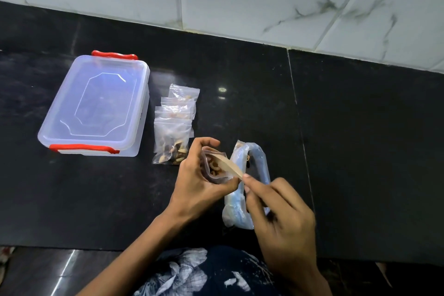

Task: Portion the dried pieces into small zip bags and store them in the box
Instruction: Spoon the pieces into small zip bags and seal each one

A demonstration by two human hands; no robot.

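Clear small zip bag [214,170] sits cupped in the left hand [200,176], mouth up, a few dried pieces [214,168] already showing inside. Right hand [282,217] pinches a long tan strip [227,165], prob. one dried piece, w/ its far end poking into the bag mouth.

Step in hand, I'd judge: feeding this piece in. To do it well: keep the bag mouth held wide w/ the left thumb and index, slide the strip in lengthwise, not across, so it doesn't snag the zip track; let go only once most of it is inside.

Fingers: left ones curled round the bag, closed on it but loose enough that the mouth stays open. Right thumb and forefinger are narrow, tips pressed on the near end of the strip; other right fingers folded, touching nothing I can tell.

Elsewhere on the black tabletop [360,127]: filled bags [173,127] in an overlapping row just beside the box [96,106], lid on, red clips. Bigger bluish supply bag [249,187] lies under the hands.
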